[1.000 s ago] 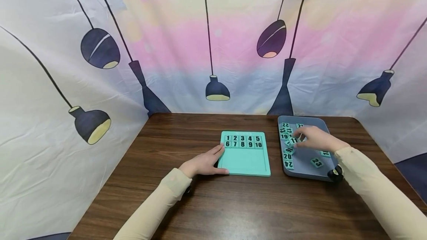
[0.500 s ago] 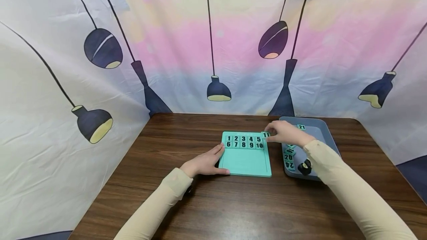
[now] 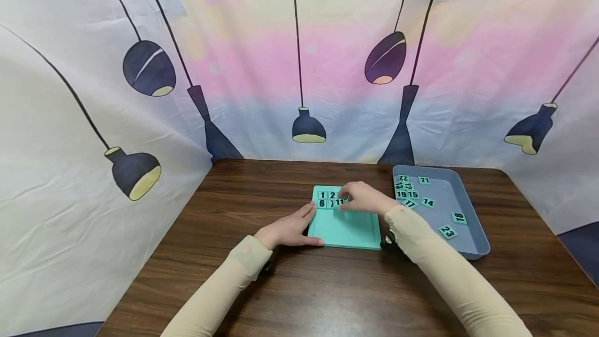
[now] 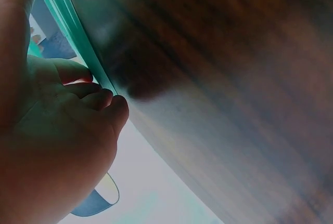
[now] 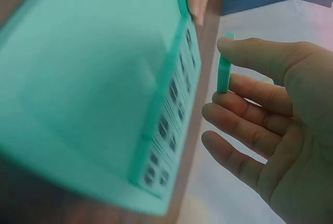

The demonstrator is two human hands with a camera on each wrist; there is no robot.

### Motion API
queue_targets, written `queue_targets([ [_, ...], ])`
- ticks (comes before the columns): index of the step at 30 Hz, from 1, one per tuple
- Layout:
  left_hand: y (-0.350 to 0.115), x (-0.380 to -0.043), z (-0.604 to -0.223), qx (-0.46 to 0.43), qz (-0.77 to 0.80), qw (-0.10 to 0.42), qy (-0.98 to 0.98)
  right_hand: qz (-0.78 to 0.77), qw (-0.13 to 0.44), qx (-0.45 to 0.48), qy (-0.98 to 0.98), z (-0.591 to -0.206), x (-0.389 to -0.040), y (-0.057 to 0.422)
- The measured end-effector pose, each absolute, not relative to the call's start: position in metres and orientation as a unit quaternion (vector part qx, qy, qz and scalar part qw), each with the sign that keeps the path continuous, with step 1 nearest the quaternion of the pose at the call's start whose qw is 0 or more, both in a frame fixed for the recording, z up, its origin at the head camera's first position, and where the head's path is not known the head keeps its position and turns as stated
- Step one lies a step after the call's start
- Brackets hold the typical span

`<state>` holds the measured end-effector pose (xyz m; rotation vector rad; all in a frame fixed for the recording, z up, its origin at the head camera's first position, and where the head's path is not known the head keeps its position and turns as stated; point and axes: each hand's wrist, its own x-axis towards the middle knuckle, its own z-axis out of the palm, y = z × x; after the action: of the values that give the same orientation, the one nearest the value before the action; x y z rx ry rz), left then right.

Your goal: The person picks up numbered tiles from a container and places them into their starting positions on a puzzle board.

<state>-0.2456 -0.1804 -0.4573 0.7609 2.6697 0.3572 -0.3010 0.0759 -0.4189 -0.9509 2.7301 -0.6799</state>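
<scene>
A turquoise number board (image 3: pixel 346 230) lies on the wooden table, with two rows of numbered tiles at its far end and a bare lower part. My left hand (image 3: pixel 286 228) rests against the board's left edge, thumb near the front corner; the left wrist view shows its fingertips at the rim. Above the tile rows, my right hand (image 3: pixel 367 199) pinches a number tile (image 3: pixel 339 202) marked 11 between thumb and fingers. In the right wrist view that number tile (image 5: pixel 224 70) is seen edge-on, apart from the board. The right hand hides several placed tiles in the head view.
A grey-blue tray (image 3: pixel 472 204) stands to the right of the board, holding several loose tiles, including a 23 tile (image 3: pixel 447 231) and a 14 tile (image 3: pixel 428 202). The right sleeve covers its near left corner. A fabric backdrop (image 3: pixel 262 66) hangs behind the table.
My right hand has carried the 11 tile left from the tray, past the board's far right corner, to above the tile rows. The left hand has stayed at the board's edge.
</scene>
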Motion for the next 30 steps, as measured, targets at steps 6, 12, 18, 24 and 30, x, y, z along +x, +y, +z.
queue_targets([
  [6,-0.180,-0.245,-0.458,0.267,0.126,0.176,0.939,-0.222,0.085,-0.332,0.913,-0.433,-0.296,0.057],
  [12,-0.181,-0.246,-0.459,0.264,0.125,0.178,0.940,-0.203,0.086,-0.326,0.919,-0.445,-0.293,0.048],
  [18,-0.182,-0.248,-0.460,0.268,0.128,0.175,0.939,-0.163,0.077,-0.324,0.929,-0.450,-0.289,0.043],
  [24,-0.182,-0.247,-0.459,0.266,0.130,0.179,0.938,-0.174,0.076,-0.315,0.930,-0.448,-0.285,0.040],
  [30,-0.181,-0.246,-0.457,0.266,0.135,0.178,0.938,-0.197,0.066,-0.315,0.926,-0.451,-0.286,0.033],
])
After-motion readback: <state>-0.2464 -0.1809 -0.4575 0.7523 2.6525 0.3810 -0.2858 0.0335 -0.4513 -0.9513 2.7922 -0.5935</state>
